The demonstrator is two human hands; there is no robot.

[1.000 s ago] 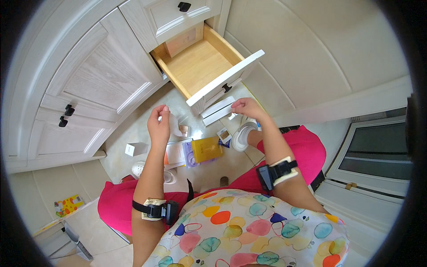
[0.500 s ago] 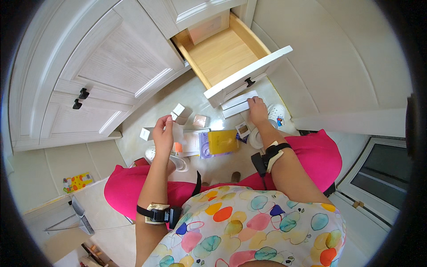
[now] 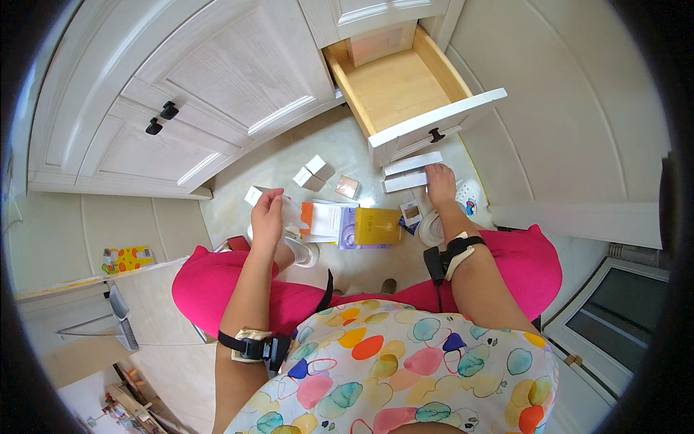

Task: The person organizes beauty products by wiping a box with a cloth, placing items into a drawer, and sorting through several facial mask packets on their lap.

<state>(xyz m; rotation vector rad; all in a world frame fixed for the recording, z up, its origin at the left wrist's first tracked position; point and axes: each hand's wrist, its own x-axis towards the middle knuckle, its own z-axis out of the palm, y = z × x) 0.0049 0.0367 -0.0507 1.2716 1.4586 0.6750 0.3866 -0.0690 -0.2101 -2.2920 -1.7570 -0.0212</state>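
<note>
My right hand (image 3: 440, 186) grips the end of a long white box (image 3: 406, 181) on the floor in front of the open drawer (image 3: 405, 83). A second long white box (image 3: 413, 164) lies just beyond it, with a narrow gap between. My left hand (image 3: 267, 215) is closed in a pinch on a pale, translucent piece (image 3: 291, 211), its kind unclear. Small white boxes (image 3: 312, 173) and a pinkish box (image 3: 348, 187) lie beyond my left hand. Between my hands are a yellow packet (image 3: 377, 227), a purple packet (image 3: 348, 230) and a white-and-orange packet (image 3: 322, 220).
White cabinet doors (image 3: 231, 79) rise at the far left, and a panelled wall (image 3: 557, 94) stands at the right. A small box with a dark window (image 3: 411, 213) lies near my right foot's white shoe (image 3: 470, 197). A dustpan (image 3: 123, 318) is at the left.
My view has shifted, so the scene sits further right. The two long white boxes, side by side before, now show a gap, with my right hand on the nearer one. My left hand keeps its pinch.
</note>
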